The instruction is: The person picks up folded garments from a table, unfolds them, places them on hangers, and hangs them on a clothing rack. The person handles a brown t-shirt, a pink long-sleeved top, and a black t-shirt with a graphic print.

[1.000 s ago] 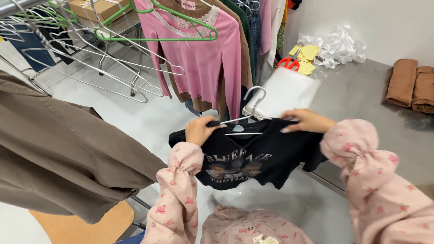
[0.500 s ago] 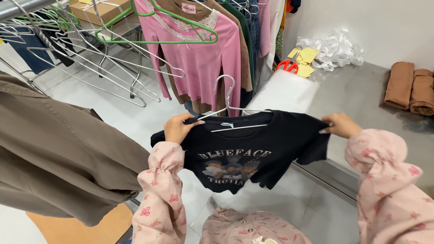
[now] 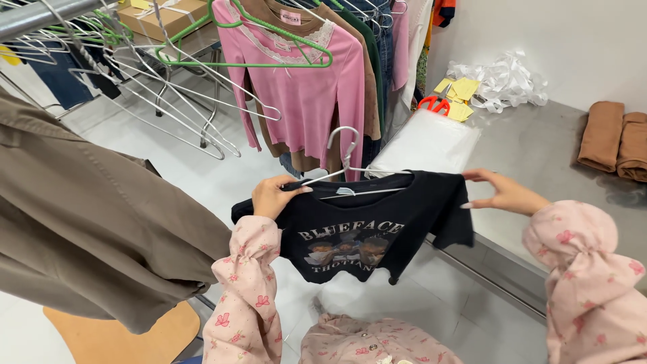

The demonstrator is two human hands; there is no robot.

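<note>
Black printed T-shirt [image 3: 357, 226] on white wire hanger [image 3: 347, 178], centre frame, spread level, long axis left-right, hook up. Left hand [image 3: 273, 195] closed on left shoulder; right hand [image 3: 502, 192] pinching right sleeve. Steel bench [image 3: 539, 175] at right: folded brown cloths [image 3: 613, 138].

A second ago the black T-shirt [image 3: 364, 226] hung bunched between the hands; now it is spread flat on the wire hanger [image 3: 347, 172]. The right hand [image 3: 502, 192] has moved out to the shirt's shoulder, and the left hand [image 3: 273, 195] has slid to the opposite shoulder.
</note>
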